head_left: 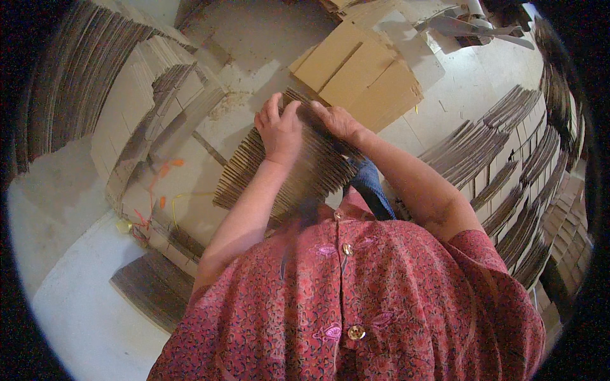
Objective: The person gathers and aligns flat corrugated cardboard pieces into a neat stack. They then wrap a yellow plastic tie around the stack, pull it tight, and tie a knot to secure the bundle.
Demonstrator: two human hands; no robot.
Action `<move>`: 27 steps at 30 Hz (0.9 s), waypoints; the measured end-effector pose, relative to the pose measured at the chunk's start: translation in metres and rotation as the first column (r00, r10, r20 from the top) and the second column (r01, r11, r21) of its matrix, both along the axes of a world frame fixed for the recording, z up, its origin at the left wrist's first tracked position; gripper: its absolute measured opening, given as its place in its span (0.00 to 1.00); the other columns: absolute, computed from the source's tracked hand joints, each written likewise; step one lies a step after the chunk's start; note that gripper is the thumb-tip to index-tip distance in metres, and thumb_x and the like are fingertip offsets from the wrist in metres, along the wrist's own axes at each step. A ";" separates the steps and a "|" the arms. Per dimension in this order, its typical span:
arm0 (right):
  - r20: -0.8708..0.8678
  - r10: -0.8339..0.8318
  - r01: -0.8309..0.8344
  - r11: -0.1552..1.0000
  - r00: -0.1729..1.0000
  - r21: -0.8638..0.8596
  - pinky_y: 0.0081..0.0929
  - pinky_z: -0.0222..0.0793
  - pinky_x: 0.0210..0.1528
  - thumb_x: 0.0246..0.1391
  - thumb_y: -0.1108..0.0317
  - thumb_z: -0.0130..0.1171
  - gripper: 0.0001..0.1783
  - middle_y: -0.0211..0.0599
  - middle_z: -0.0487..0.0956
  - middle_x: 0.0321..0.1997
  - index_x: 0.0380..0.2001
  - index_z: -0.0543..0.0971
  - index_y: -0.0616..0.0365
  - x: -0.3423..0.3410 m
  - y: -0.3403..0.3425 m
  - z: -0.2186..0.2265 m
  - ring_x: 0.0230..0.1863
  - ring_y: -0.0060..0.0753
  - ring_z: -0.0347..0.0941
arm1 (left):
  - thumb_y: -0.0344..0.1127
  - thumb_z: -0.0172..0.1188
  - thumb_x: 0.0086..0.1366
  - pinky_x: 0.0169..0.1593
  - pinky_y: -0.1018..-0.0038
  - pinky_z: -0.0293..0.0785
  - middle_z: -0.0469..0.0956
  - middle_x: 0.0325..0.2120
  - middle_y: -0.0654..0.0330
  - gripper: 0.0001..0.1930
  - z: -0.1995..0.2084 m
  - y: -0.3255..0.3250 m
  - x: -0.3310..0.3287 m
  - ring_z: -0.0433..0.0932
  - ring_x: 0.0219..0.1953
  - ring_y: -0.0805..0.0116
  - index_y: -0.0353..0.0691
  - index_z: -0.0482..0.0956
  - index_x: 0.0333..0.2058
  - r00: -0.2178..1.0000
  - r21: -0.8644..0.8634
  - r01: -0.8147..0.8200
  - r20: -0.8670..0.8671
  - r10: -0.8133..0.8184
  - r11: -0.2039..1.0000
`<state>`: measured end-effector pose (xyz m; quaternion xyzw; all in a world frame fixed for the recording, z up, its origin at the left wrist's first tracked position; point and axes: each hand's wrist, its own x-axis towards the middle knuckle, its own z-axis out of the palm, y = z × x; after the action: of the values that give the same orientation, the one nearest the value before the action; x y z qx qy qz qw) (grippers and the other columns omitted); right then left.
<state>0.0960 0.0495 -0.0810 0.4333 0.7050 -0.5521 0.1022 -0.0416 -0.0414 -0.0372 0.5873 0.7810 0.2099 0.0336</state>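
Note:
A thick bundle of brown cardboard pieces (248, 170), their edges showing as close dark and light lines, stands in front of my body. My left hand (281, 130) lies over the far part of the bundle, its fingers bent around the edges. On the far right corner my right hand (340, 122) grips the bundle, its thumb side toward the left hand; some of its fingers are hidden behind the cardboard. The bundle's near part is blurred and partly covered by my left forearm.
Flat tan cardboard (359, 70) lies beyond my hands. Tall rows of stacked cardboard stand at the left (82, 70) and right (508, 140). A fan (480, 28) is at the far right. Orange pieces and cord (164, 170) lie left, near a dark cardboard stack (155, 286).

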 end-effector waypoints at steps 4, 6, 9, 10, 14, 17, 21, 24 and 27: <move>-0.025 -0.151 0.148 0.984 0.988 -0.100 0.41 0.61 0.53 0.54 0.33 0.27 0.45 0.62 0.74 0.41 0.34 0.78 0.67 -0.001 -0.001 0.007 0.47 0.59 0.69 | 0.29 0.57 0.51 0.53 0.59 0.58 0.65 0.48 0.54 0.13 -0.001 -0.002 -0.004 0.63 0.50 0.52 0.47 0.74 0.37 0.999 -0.001 -0.004 0.039 0.004 1.000; -0.019 -0.174 0.173 0.982 0.985 -0.071 0.41 0.61 0.52 0.54 0.33 0.28 0.45 0.62 0.75 0.40 0.36 0.77 0.68 0.001 0.000 0.004 0.48 0.58 0.69 | 0.30 0.58 0.51 0.53 0.59 0.58 0.65 0.48 0.54 0.12 0.000 -0.004 -0.005 0.64 0.50 0.52 0.46 0.74 0.37 0.998 0.008 0.002 0.058 -0.003 1.000; -0.011 -0.173 0.171 0.982 0.985 -0.079 0.40 0.62 0.51 0.53 0.32 0.30 0.45 0.60 0.76 0.39 0.37 0.77 0.67 0.001 0.003 0.015 0.47 0.56 0.70 | 0.32 0.59 0.52 0.52 0.60 0.58 0.65 0.47 0.54 0.11 0.003 -0.008 -0.008 0.64 0.49 0.51 0.45 0.74 0.36 0.997 0.009 0.004 0.079 -0.005 1.000; -0.007 -0.168 0.167 0.982 0.986 -0.087 0.40 0.62 0.50 0.52 0.32 0.31 0.45 0.59 0.76 0.39 0.37 0.77 0.67 0.002 0.005 0.019 0.46 0.56 0.71 | 0.33 0.59 0.52 0.52 0.60 0.58 0.65 0.47 0.54 0.11 0.003 -0.008 -0.008 0.64 0.49 0.51 0.44 0.74 0.36 0.996 0.009 0.006 0.087 -0.007 1.000; 0.000 -0.201 0.197 0.959 0.980 -0.202 0.39 0.67 0.44 0.50 0.33 0.41 0.40 0.53 0.78 0.35 0.36 0.78 0.66 0.003 0.007 0.022 0.39 0.48 0.75 | 0.35 0.61 0.51 0.51 0.60 0.59 0.65 0.46 0.54 0.11 0.002 -0.009 -0.007 0.64 0.48 0.51 0.44 0.73 0.34 0.994 0.039 -0.024 0.104 0.020 0.999; -0.026 -0.188 0.182 0.971 0.982 -0.153 0.38 0.69 0.39 0.48 0.35 0.48 0.37 0.49 0.79 0.31 0.34 0.78 0.65 0.004 0.002 0.033 0.34 0.43 0.76 | 0.36 0.62 0.50 0.50 0.60 0.60 0.65 0.46 0.55 0.12 -0.002 -0.010 -0.008 0.65 0.47 0.52 0.43 0.72 0.33 0.989 0.045 -0.051 0.141 0.044 0.998; -0.074 -0.154 0.150 0.987 0.985 -0.062 0.39 0.70 0.37 0.45 0.40 0.55 0.31 0.50 0.79 0.30 0.33 0.78 0.61 0.013 -0.004 0.009 0.33 0.46 0.76 | 0.36 0.63 0.48 0.49 0.60 0.62 0.65 0.45 0.54 0.16 -0.002 -0.011 -0.008 0.67 0.46 0.53 0.43 0.72 0.36 0.984 0.048 -0.070 0.166 0.061 0.996; -0.120 -0.059 0.071 0.993 0.991 0.099 0.42 0.70 0.38 0.48 0.51 0.53 0.21 0.52 0.78 0.32 0.36 0.77 0.57 0.016 -0.005 0.010 0.35 0.53 0.75 | 0.35 0.62 0.48 0.49 0.60 0.61 0.65 0.44 0.54 0.16 0.002 -0.012 -0.009 0.66 0.46 0.53 0.45 0.73 0.38 0.991 0.033 -0.047 0.126 0.043 0.998; -0.085 -0.034 0.049 0.982 0.996 0.185 0.43 0.70 0.38 0.48 0.62 0.51 0.15 0.52 0.77 0.32 0.38 0.75 0.59 0.023 -0.012 -0.016 0.36 0.54 0.74 | 0.35 0.62 0.48 0.50 0.61 0.61 0.65 0.44 0.54 0.14 0.000 -0.009 -0.006 0.66 0.46 0.52 0.45 0.74 0.36 0.996 0.038 -0.021 0.087 0.017 0.999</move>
<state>0.1194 0.0371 -0.0970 0.4328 0.7480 -0.5027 0.0208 -0.0479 -0.0505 -0.0369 0.5707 0.7801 0.2506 0.0538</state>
